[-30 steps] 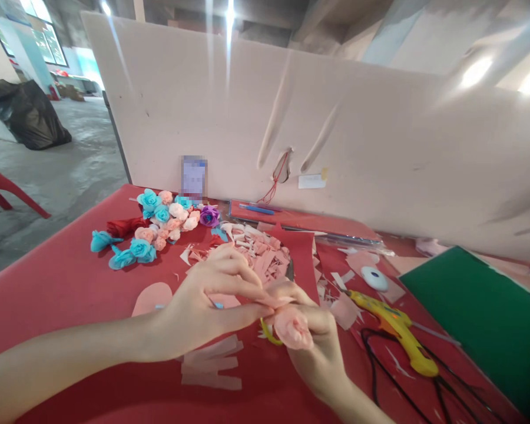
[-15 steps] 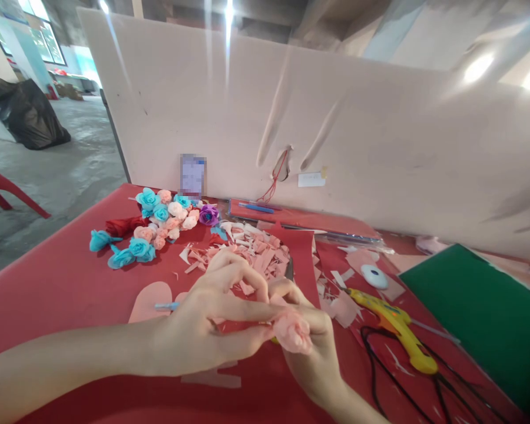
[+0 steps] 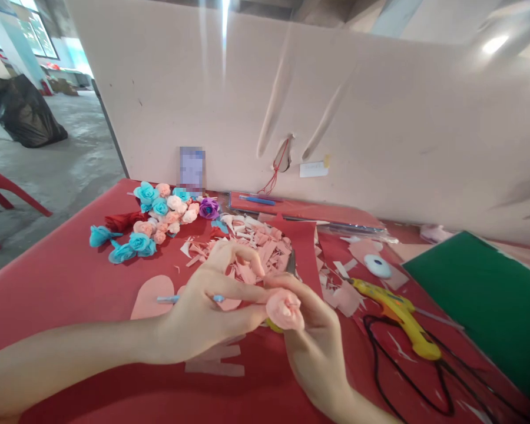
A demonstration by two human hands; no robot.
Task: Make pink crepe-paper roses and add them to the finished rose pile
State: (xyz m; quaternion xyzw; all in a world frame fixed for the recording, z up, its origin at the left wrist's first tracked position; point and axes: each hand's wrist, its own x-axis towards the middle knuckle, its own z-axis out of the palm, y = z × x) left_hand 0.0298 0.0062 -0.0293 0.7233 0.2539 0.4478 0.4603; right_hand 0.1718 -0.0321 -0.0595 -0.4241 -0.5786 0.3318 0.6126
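Observation:
A small pink paper rose is pinched between both hands above the red table. My left hand comes in from the left, thumb and forefinger closed on the rose's left side, other fingers arched above it. My right hand cups the rose from below and right, fingers curled round it. A yellow object peeks out under the rose; I cannot make out what it is.
A heap of blue, pink and purple paper roses lies at the back left. Pink paper scraps, a pink heart cutout, a yellow glue gun with black cord, a white tape disc, a green sheet and a pale board surround the hands.
Both hands with the rose have risen slightly and the left fingers have shifted along the rose. The view has tilted a little downward.

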